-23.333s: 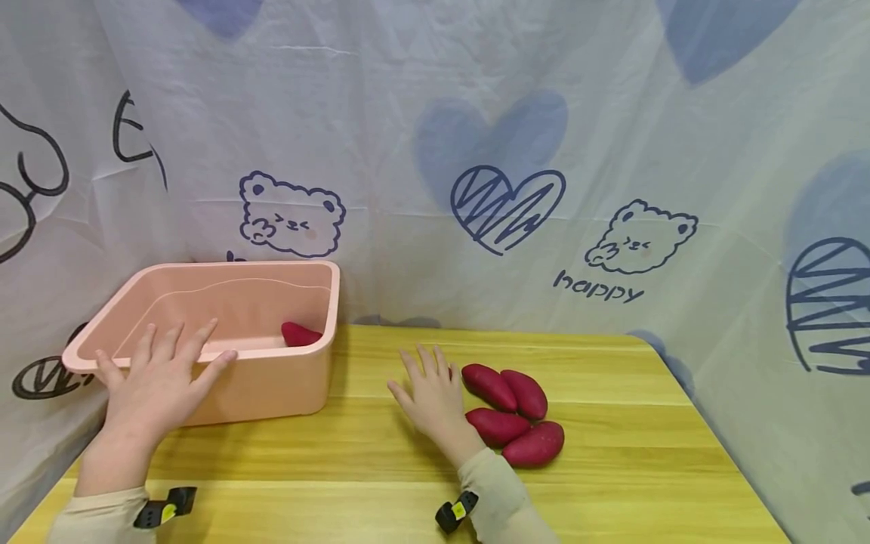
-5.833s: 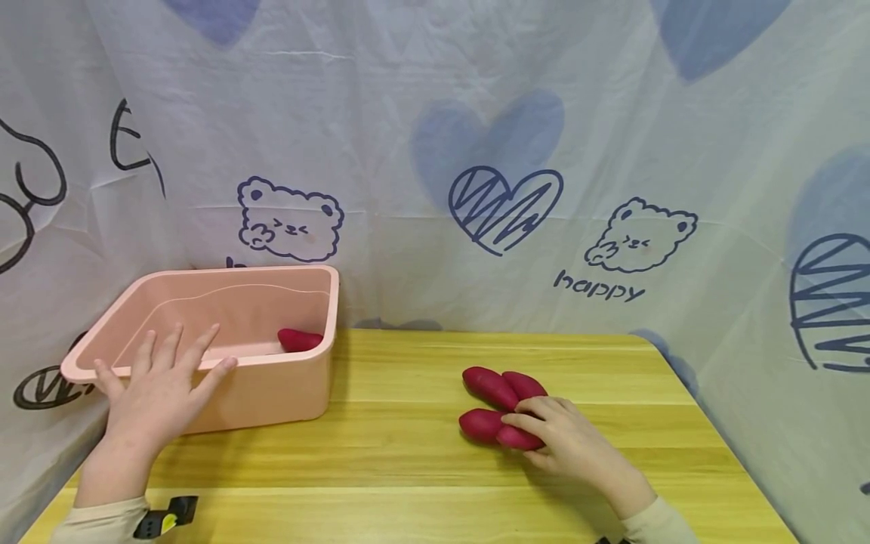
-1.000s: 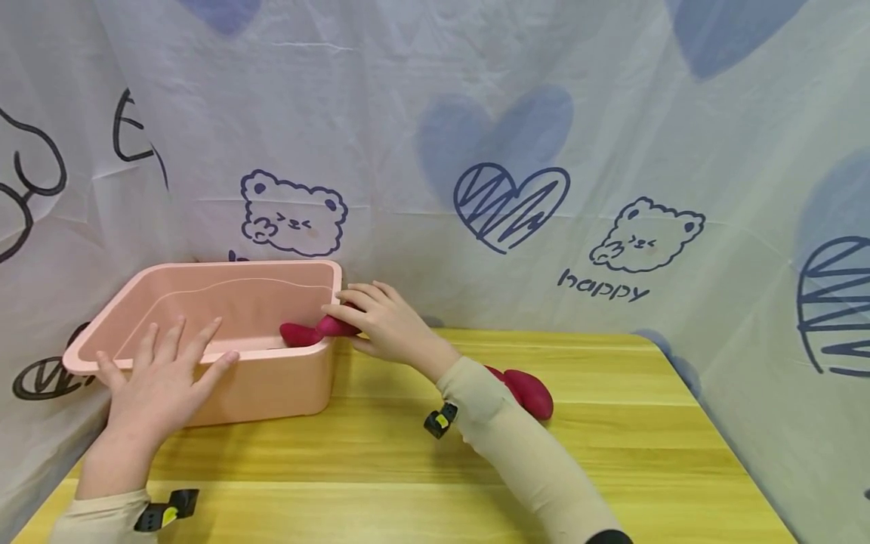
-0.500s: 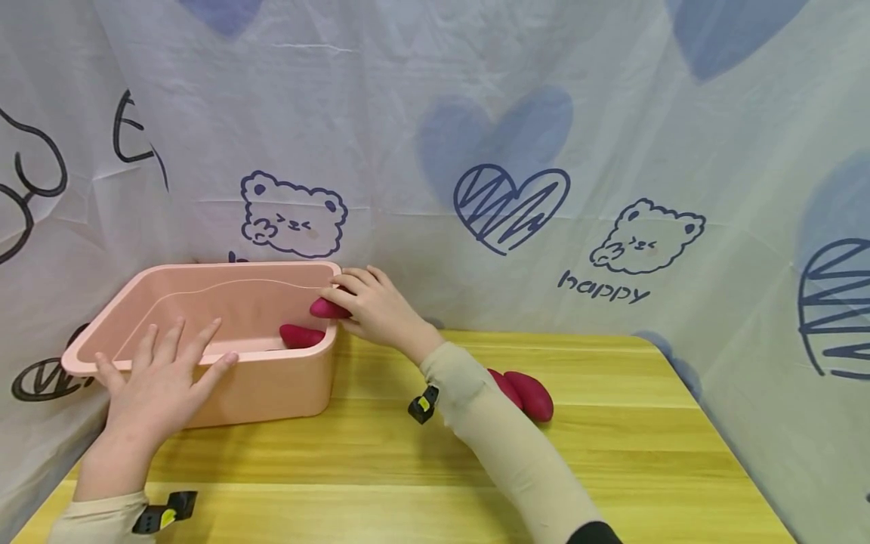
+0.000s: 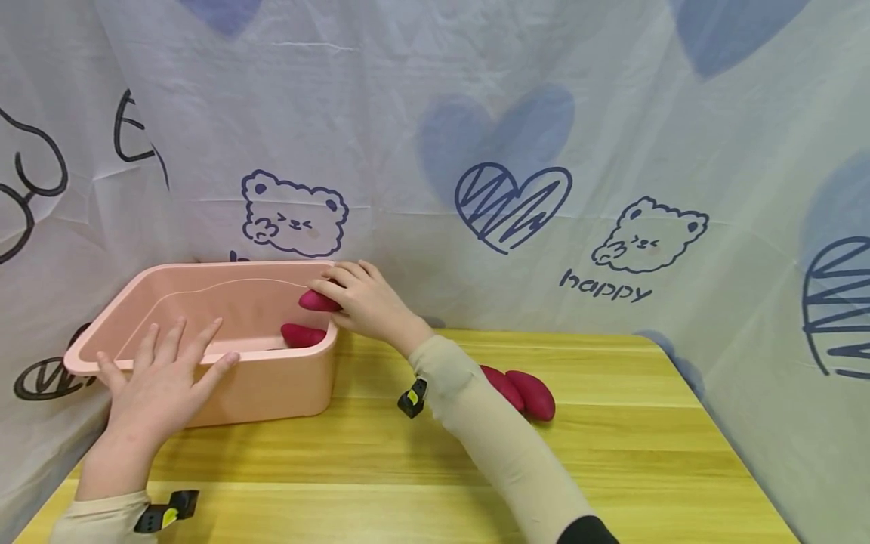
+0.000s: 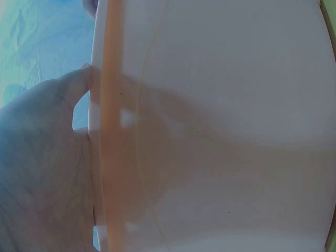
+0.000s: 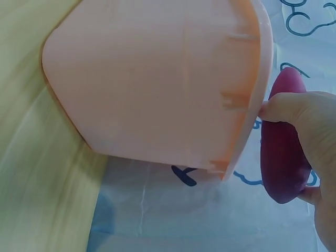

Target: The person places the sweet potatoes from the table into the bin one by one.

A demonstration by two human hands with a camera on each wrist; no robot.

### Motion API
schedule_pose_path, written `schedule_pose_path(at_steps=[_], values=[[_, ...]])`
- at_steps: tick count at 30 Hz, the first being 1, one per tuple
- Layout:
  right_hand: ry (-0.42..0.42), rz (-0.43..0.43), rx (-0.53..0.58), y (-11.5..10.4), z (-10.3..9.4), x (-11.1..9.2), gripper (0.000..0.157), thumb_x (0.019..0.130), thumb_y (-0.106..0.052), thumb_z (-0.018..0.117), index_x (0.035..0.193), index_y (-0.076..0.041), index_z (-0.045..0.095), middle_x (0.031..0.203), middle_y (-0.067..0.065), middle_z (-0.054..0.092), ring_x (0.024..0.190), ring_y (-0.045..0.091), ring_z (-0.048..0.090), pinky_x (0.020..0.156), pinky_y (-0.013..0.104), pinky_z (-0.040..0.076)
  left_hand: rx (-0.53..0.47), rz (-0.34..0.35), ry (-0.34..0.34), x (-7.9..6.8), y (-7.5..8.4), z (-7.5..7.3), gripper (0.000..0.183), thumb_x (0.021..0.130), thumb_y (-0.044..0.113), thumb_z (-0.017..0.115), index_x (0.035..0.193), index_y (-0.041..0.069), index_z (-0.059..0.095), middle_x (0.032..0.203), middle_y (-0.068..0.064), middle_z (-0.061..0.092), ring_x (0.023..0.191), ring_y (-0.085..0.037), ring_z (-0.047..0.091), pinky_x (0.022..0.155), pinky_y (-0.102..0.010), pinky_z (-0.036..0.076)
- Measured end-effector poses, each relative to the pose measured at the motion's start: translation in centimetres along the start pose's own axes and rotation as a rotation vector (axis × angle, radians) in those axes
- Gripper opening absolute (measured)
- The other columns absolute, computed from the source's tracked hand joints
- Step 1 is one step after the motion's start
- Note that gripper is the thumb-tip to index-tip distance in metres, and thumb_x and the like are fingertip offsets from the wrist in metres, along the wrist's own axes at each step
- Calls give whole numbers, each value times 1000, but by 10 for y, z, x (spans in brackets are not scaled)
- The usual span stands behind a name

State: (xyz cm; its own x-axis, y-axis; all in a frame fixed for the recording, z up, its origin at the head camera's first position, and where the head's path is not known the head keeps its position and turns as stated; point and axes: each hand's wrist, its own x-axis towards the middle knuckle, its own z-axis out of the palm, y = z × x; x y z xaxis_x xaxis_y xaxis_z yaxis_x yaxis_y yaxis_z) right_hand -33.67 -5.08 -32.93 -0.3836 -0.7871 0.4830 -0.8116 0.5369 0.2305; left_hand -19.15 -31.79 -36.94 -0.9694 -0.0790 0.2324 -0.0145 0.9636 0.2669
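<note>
1. Lettering: the word "happy" (image 5: 606,285), in dark handwritten style on the curtain (image 5: 408,151), 1 full reading, beyond the tabletop's far edge. A 2nd piece of lettering behind the bin's far rim is cut off, only its top showing.
2. Curtain drawings: 2 bear heads (image 5: 295,215), 1 complete scribbled heart (image 5: 513,205), and others cut by the edges of view.
3. Sweet potatoes, dark red: 4 clearly visible, as in entries 4 to 6.
4. Held sweet potato (image 5: 318,301), 1: raised at the bin's right-hand end, above the bin's interior.
5. Inner sweet potato (image 5: 303,335), 1: low inside the bin, by the same end, partly hidden by the rim.
6. Loose sweet potatoes (image 5: 530,395), 2: side by side and touching, on the tabletop (image 5: 612,461), nearer its far edge than its near edge, right of middle; the sleeve (image 5: 496,446) partly covers 1.
7. Bin (image 5: 272,389), pink, 1: upright at the tabletop's far left corner.
8. Hands, 2: the right hand (image 5: 370,306) grips the held sweet potato between thumb and fingers; the left hand (image 5: 156,385) lies wide, fingers spread over the bin's near rim, thumb touching it.
9. Wrist devices (image 5: 411,398), black with yellow patches, 2: 1 per wrist.
</note>
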Motion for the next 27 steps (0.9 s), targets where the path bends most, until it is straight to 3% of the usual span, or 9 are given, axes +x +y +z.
schedule_pose_path(at_steps=[7,17,27], values=[[15,-22,8,-11,7,11,45,94,-49,59,133,-27,58,132,-4,60,130,17,48,112,43,36,4,-2,2,0,0,0,73,97,66,30,156,26,19,159,-32,10,146,-55,-5,93,-82,-23],[20,-56,-7,-22,14,21,45,95,-46,57,135,-26,56,132,-3,60,132,18,48,119,37,26,6,-2,1,0,0,1,73,97,67,30,156,25,20,158,-32,12,145,-56,-4,94,-83,-22],[-35,-8,6,-30,15,31,46,93,-41,63,136,-28,55,134,-6,59,131,13,47,115,37,29,11,-1,7,0,0,1,73,97,66,30,156,26,20,158,-32,12,145,-56,-2,94,-82,-23]])
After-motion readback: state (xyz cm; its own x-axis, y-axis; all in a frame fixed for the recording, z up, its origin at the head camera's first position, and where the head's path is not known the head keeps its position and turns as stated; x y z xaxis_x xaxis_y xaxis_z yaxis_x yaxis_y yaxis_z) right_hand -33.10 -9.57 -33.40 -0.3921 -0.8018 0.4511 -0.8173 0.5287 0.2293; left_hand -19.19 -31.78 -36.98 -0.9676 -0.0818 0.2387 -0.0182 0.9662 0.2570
